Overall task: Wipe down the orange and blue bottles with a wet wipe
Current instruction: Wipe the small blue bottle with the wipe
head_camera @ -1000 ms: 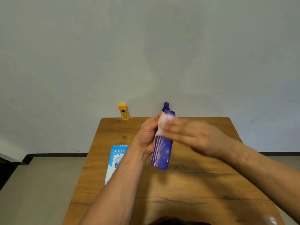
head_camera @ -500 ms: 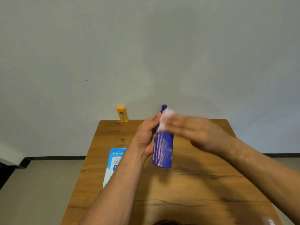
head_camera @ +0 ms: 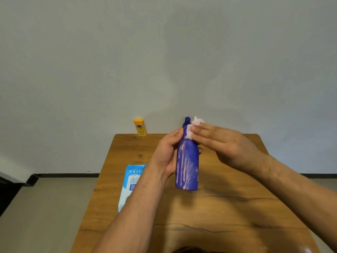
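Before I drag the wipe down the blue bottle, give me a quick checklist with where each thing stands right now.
1. Grip on the blue bottle: ok, the left hand is wrapped round its body.
2. Wet wipe in place: ok, the right hand presses it against the bottle's neck.
3. Bottle body clean: not ok, pale streaks run down it.
4. Wipe damp enough: cannot tell.
5. Orange bottle out of the way: ok, it stands at the far edge of the table.
6. Spare wipes at hand: ok, the wipe pack lies by the left forearm.
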`<state>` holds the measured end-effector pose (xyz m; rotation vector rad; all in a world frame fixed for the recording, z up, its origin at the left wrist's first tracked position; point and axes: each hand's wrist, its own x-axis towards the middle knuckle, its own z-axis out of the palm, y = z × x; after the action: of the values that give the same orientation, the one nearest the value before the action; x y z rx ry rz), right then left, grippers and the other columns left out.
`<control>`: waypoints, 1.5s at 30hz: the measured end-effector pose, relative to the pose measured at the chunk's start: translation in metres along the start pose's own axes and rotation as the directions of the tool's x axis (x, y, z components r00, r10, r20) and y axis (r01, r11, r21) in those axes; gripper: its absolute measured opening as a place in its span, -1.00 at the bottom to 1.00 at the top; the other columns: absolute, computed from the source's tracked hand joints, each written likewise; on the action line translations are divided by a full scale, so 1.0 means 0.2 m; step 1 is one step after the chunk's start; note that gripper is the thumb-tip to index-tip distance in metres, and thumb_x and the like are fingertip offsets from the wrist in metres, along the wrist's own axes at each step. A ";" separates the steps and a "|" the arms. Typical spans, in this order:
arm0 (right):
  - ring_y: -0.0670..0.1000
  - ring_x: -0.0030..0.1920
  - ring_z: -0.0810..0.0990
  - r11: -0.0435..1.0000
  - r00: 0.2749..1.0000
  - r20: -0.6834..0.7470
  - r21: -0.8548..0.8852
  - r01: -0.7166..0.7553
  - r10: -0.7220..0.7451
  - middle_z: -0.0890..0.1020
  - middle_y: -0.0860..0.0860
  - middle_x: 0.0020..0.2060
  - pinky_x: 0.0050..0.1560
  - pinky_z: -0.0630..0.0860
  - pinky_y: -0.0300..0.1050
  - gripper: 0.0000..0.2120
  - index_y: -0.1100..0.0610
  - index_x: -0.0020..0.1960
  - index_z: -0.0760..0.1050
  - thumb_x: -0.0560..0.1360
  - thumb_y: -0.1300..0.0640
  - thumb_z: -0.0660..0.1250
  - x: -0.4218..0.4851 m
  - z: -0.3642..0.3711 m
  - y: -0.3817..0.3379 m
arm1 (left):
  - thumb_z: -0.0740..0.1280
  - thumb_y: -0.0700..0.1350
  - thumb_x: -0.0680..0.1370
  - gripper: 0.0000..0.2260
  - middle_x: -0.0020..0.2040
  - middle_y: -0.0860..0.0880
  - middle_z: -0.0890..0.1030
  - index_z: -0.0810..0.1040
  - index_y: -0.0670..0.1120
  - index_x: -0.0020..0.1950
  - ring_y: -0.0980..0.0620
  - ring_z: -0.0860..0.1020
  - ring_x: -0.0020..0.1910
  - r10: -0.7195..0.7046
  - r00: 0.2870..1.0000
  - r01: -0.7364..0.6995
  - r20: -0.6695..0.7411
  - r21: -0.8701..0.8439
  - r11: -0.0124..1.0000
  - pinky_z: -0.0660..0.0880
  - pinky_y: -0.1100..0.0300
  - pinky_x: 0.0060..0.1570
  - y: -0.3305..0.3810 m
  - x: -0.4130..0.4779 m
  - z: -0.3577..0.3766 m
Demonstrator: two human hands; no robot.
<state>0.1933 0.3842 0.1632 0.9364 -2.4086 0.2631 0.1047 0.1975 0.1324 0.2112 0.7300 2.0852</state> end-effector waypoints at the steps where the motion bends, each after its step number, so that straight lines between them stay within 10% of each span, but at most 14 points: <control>1: 0.15 0.50 0.39 1.000 1.000 0.004 0.006 -0.008 0.008 0.46 0.19 0.44 0.45 0.42 0.10 -0.62 0.30 0.41 0.46 0.61 0.42 0.26 0.00 -0.01 0.00 | 0.35 -0.10 0.58 -0.66 0.00 -0.16 0.58 0.49 -0.26 0.28 -0.05 0.61 -0.12 0.002 1.000 -0.002 0.008 0.007 1.000 0.60 0.06 -0.06 0.00 0.00 0.00; 16: 0.13 0.46 0.45 0.988 0.982 0.111 -0.029 0.154 -0.150 0.51 0.16 0.41 0.39 0.47 0.09 -0.67 0.27 0.40 0.51 0.64 0.28 0.31 0.03 0.03 -0.03 | 0.29 -0.10 0.62 -0.69 0.02 -0.15 0.56 0.40 -0.23 0.28 -0.03 0.58 -0.08 -0.075 0.997 0.076 0.012 -0.043 0.996 0.55 0.13 -0.03 0.02 -0.01 0.01; 26: 0.12 0.49 0.41 0.999 1.000 0.019 0.049 0.005 -0.006 0.51 0.15 0.41 0.43 0.43 0.12 -0.67 0.28 0.39 0.51 0.68 0.33 0.15 0.07 0.02 -0.02 | 0.21 -0.10 0.67 -0.70 0.06 -0.10 0.51 0.41 -0.25 0.32 0.04 0.55 -0.05 -0.072 0.997 0.072 0.003 -0.090 0.993 0.49 0.21 0.02 0.02 0.00 0.02; 30: 0.10 0.47 0.44 0.983 0.968 0.173 0.035 0.181 -0.184 0.51 0.13 0.42 0.40 0.47 0.09 -0.65 0.21 0.42 0.50 0.66 0.29 0.22 0.08 0.03 -0.08 | 0.26 -0.12 0.63 -0.71 0.02 -0.17 0.52 0.43 -0.29 0.25 -0.03 0.49 -0.02 -0.083 0.997 0.082 -0.009 -0.027 0.996 0.54 0.17 -0.03 0.03 -0.01 0.01; 33: 0.11 0.47 0.44 0.999 0.998 0.058 0.037 -0.025 0.023 0.53 0.13 0.40 0.41 0.45 0.11 -0.64 0.24 0.39 0.52 0.64 0.34 0.17 0.12 0.00 -0.02 | 0.19 -0.17 0.65 -0.76 0.05 -0.13 0.57 0.47 -0.26 0.25 0.00 0.54 -0.02 -0.052 0.999 0.052 0.009 -0.055 0.997 0.54 0.17 0.03 0.03 -0.02 0.02; 37: 0.10 0.40 0.52 0.981 0.946 0.261 0.045 0.186 -0.192 0.57 0.14 0.36 0.40 0.48 0.05 -0.62 0.20 0.39 0.53 0.59 0.35 0.32 0.12 0.02 -0.14 | 0.23 -0.13 0.63 -0.75 0.04 -0.19 0.51 0.45 -0.28 0.21 -0.05 0.56 -0.05 -0.026 0.999 0.026 -0.033 0.000 1.000 0.54 0.11 -0.03 0.04 -0.01 0.00; 40: 0.07 0.18 0.63 0.982 0.982 -0.038 0.047 -0.182 0.184 0.64 0.14 0.21 0.21 0.60 -0.06 -0.63 0.24 0.30 0.57 0.52 0.41 0.34 0.15 -0.03 -0.03 | 0.26 -0.12 0.61 -0.75 -0.01 -0.19 0.53 0.51 -0.26 0.19 -0.07 0.51 -0.07 0.006 0.999 -0.008 -0.037 -0.062 0.998 0.57 0.09 -0.09 0.03 -0.01 -0.01; 43: -0.07 0.08 0.61 0.758 0.709 -0.271 0.288 -0.585 0.651 0.61 -0.01 0.11 0.07 0.61 -0.10 -0.71 0.16 0.29 0.51 0.58 0.29 0.35 0.20 -0.08 0.01 | 0.29 -0.03 0.60 -0.66 -0.01 -0.20 0.54 0.45 -0.26 0.24 -0.10 0.57 -0.10 -0.014 0.999 0.011 -0.045 -0.064 0.998 0.58 0.10 -0.07 0.04 -0.02 -0.03; 45: -0.11 0.00 0.62 0.719 0.696 -0.209 0.330 -0.611 0.687 0.61 -0.09 0.02 -0.02 0.57 -0.27 -0.71 0.13 0.23 0.51 0.54 0.26 0.43 0.21 -0.04 -0.02 | 0.30 0.00 0.61 -0.64 -0.02 -0.21 0.58 0.48 -0.25 0.24 -0.10 0.60 -0.11 -0.004 0.998 0.000 -0.070 -0.062 0.998 0.55 0.09 -0.01 0.03 -0.01 -0.04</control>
<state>0.1736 0.3598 0.1940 0.0415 -2.3328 0.9131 0.0975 0.1892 0.1295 0.1032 0.7064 2.1188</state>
